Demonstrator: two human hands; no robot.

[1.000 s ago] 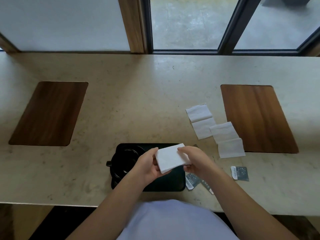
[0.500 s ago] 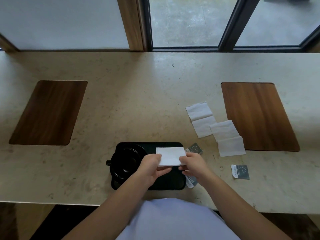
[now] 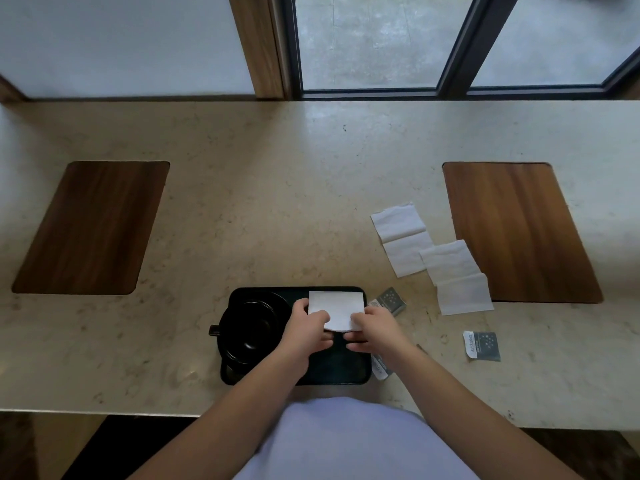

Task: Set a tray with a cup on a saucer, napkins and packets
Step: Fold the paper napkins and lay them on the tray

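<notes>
A person is laying a folded white napkin [image 3: 335, 309] into the far right corner of a black tray [image 3: 341, 374] on a pale stone counter [image 3: 277, 209], the left hand [image 3: 307, 333] and right hand [image 3: 375, 329] each pinching a near corner of the paper between thumb and fingers. The napkin is sitting over the tray's far right part, its far edge near the rim and its near edge lifting slightly at the fingers. To finish the step cleanly, the hands would probably do best to lower the near edge flat, square it to the tray's rim, and let go together so the fold does not spring open. On the tray's left half a black cup [image 3: 246, 328] is resting on a saucer [image 3: 232, 367], its handle pointing left, close enough that the left wrist risks brushing it. Just right of the tray, dark packets are lying on the counter: one packet [image 3: 391, 300] at the far right corner, another [image 3: 381, 368] partly hidden under the right forearm, a third [image 3: 482, 345] farther right. Beyond those, two unfolded napkins [image 3: 433, 252] are overlapping beside a wooden placemat [image 3: 516, 230]; a second placemat [image 3: 90, 226] is lying well left of the tray.
</notes>
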